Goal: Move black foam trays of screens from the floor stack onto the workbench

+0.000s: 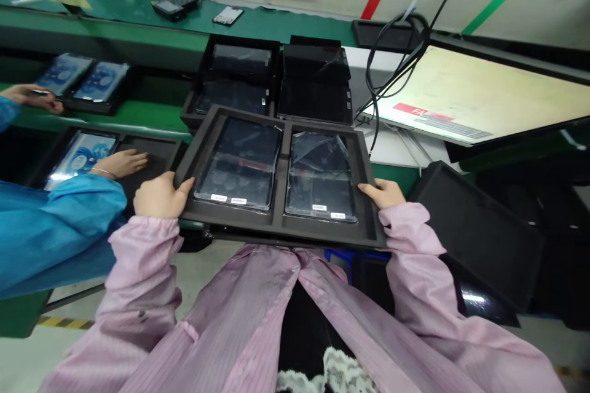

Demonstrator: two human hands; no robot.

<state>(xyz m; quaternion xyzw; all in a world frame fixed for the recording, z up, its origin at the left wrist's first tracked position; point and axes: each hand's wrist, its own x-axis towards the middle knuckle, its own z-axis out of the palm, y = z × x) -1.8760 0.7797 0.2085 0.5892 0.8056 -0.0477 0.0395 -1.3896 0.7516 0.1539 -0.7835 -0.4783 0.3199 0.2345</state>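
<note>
A black foam tray is held in front of my body, a little tilted. My left hand grips its left edge, thumb on the rim. On the opposite side my right hand holds the right edge in the same way. Two dark tablets in clear film lie in the tray's compartments: the left tablet and the right tablet. Each carries small white labels along its lower edge. The fingers under the tray are hidden.
Behind the tray stand a tray of dark tablets and stacked tablets. A monitor and looped cables are at right, above an empty-looking black tray. A co-worker's blue sleeve reaches in at left beside blue-screened tablets.
</note>
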